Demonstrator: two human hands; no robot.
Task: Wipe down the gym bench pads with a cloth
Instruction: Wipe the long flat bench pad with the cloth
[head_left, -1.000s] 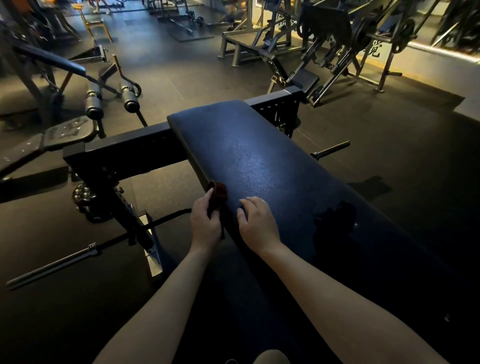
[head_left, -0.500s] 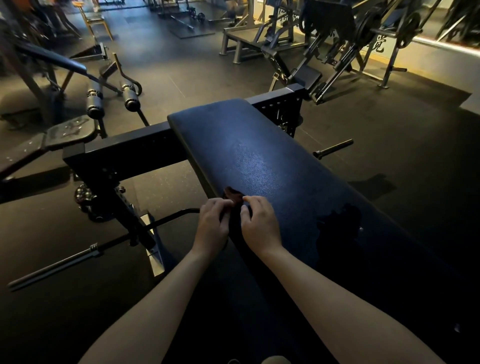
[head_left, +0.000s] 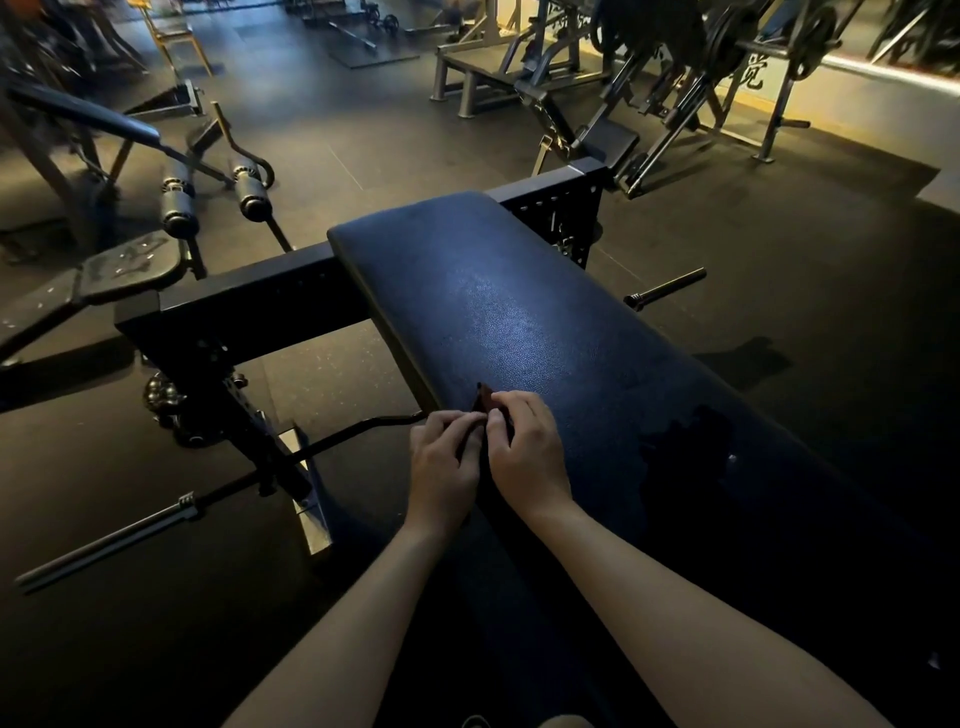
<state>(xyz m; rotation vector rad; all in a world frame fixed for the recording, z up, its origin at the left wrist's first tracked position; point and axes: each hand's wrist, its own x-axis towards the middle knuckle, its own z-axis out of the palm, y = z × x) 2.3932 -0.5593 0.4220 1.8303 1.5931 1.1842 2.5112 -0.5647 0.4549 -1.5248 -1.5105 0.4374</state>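
Black rubber flooring (head_left: 363, 156) throughout, dimly lit, with a bright strip along the far right wall. On it, filling the middle and running off toward the bottom right, a long bench pad (head_left: 519, 322) in dark textured vinyl, with a sheen near the centre and a darker blotch (head_left: 685, 452) just right of the hands. Across and beneath the pad's far end, a black steel frame (head_left: 244, 296) with rows of holes. To the left, another machine with two roller pads (head_left: 176, 200); farther back, plate-loaded machines (head_left: 675, 78). Low on the left floor, a thin barbell (head_left: 109, 540) lying at a slant. Right of the pad, a short peg (head_left: 665, 286) sticking out. From the bottom edge, two bare forearms reaching forward and converging at the pad's left edge. Left hand (head_left: 444, 467) knuckles up, just off that edge, fingers curled in toward the other. Right hand (head_left: 527, 452) over the pad itself, back upward, fingers bent down. Between the two sets of fingertips, a small dark reddish cloth (head_left: 484, 401), pinched from both sides, mostly hidden, one corner poking up at the pad's surface.
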